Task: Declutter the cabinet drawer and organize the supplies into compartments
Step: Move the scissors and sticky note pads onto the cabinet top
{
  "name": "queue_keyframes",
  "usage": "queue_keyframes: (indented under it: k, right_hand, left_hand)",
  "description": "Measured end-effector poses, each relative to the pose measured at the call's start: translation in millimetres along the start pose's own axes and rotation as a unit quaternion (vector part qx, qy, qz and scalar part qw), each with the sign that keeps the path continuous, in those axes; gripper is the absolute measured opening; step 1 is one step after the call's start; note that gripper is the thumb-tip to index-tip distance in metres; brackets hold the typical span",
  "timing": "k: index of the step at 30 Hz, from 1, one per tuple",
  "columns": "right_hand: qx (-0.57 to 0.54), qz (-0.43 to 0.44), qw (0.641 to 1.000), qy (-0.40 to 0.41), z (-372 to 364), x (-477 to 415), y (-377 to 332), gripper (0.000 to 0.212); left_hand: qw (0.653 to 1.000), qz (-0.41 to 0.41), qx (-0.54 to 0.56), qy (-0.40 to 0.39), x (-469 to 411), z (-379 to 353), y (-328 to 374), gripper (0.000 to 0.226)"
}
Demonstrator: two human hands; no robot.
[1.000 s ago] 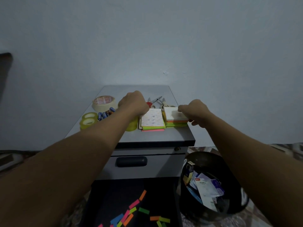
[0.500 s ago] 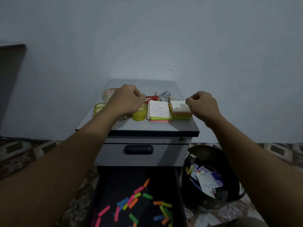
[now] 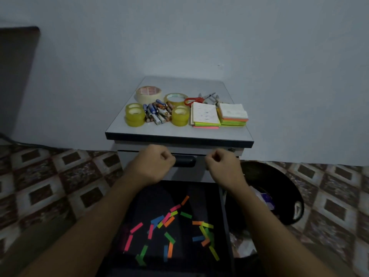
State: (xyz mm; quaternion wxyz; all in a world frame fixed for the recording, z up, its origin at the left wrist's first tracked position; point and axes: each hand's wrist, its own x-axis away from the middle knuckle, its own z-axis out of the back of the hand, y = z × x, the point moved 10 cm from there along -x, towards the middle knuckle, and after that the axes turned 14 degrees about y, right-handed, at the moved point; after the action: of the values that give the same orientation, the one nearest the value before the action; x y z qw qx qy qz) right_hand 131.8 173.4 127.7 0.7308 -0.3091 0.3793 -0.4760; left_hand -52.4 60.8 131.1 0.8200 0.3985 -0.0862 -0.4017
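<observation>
Hovering hands: L hand (image 3: 153, 165) & R hand (image 3: 221, 166) both clenched in fists, nothing seen in either; they hang in front of the shut upper drawer (image 3: 189, 174), 1 each side of its black handle (image 3: 185, 161); L knuckles overlap the handle's end, contact can't be told
Open drawer: btm drawer (image 3: 151, 198) stands open under the forearms; loose coloured paper flags (image 3: 169, 218) scattered on its dark floor; no compartments visible
Cabinet top: cabinet top (image 3: 179, 131) carries masking tape roll (image 3: 148, 93), yellowish tape rolls (image 3: 135, 116), batteries (image 3: 157, 113) piled between them, red scissors (image 3: 193, 100), 2 sticky-note stacks (image 3: 205, 116) at R
Bin: black bin (image 3: 279, 182) just R of the btm drawer
Risk: flags look thin & light; a fast scoop prob. fans them about or flicks some into the bin; batteries are round & near the front edge; yanking a drawer could jolt them off; opening the upper drawer would cover the flags
</observation>
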Motion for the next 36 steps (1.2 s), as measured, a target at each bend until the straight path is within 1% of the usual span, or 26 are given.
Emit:
queue_keyframes:
  k: [3,6,8,11,14,17,18,20,24,27,30,32,34,36]
  right_hand:
    - [0.058,-0.034,0.993,-0.100,-43.1,24.3,43.9,0.015]
    - [0.139,-0.070,0.975,-0.157,-73.5,46.1,93.1,0.011]
    - [0.187,-0.089,0.960,-0.186,-87.0,60.7,122.6,0.016]
    - [0.264,-0.094,0.930,-0.239,-105.3,82.6,157.1,0.028]
    - [0.338,-0.086,0.890,-0.292,-120.9,103.6,185.1,0.040]
    - [0.364,-0.095,0.878,-0.296,-128.9,116.4,202.8,0.068]
    - [0.375,-0.087,0.873,-0.300,-131.5,119.1,204.1,0.071]
    - [0.397,-0.064,0.864,-0.302,-136.9,122.7,207.4,0.070]
    - [0.399,-0.049,0.874,-0.274,-142.8,120.9,211.9,0.061]
    - [0.372,-0.058,0.890,-0.258,-140.5,117.2,211.3,0.054]
    - [0.337,-0.062,0.907,-0.244,-139.2,114.4,210.5,0.048]
    - [0.316,-0.062,0.913,-0.249,-142.7,115.5,209.7,0.047]
    - [0.302,-0.069,0.916,-0.255,-145.9,117.4,208.1,0.049]
    - [0.286,-0.083,0.918,-0.261,-148.7,120.1,207.8,0.048]
  left_hand:
    - [0.994,0.048,-0.056,-0.077,14.5,-43.0,-54.8,0.021]
    - [0.980,0.072,-0.126,-0.133,29.0,-73.1,-104.9,0.027]
    - [0.967,0.078,-0.176,-0.166,38.1,-89.7,-130.0,0.028]
    - [0.942,0.096,-0.242,-0.210,55.4,-111.2,-160.6,0.023]
    - [0.921,0.091,-0.311,-0.215,70.6,-124.4,-186.9,0.026]
    - [0.899,0.092,-0.368,-0.219,86.5,-133.6,-205.4,0.042]
    - [0.893,0.093,-0.382,-0.218,90.6,-136.1,-208.8,0.047]
    - [0.889,0.097,-0.394,-0.215,96.0,-140.3,-211.7,0.056]
    - [0.893,0.111,-0.392,-0.190,97.7,-144.0,-212.6,0.074]
    - [0.904,0.119,-0.374,-0.168,94.3,-143.8,-211.2,0.077]
    - [0.916,0.118,-0.349,-0.157,89.7,-144.9,-212.4,0.072]
    - [0.922,0.117,-0.336,-0.156,88.6,-146.2,-213.3,0.067]
    - [0.927,0.123,-0.318,-0.154,89.0,-149.0,-212.0,0.057]
    - [0.934,0.136,-0.294,-0.147,89.0,-149.7,-209.6,0.040]
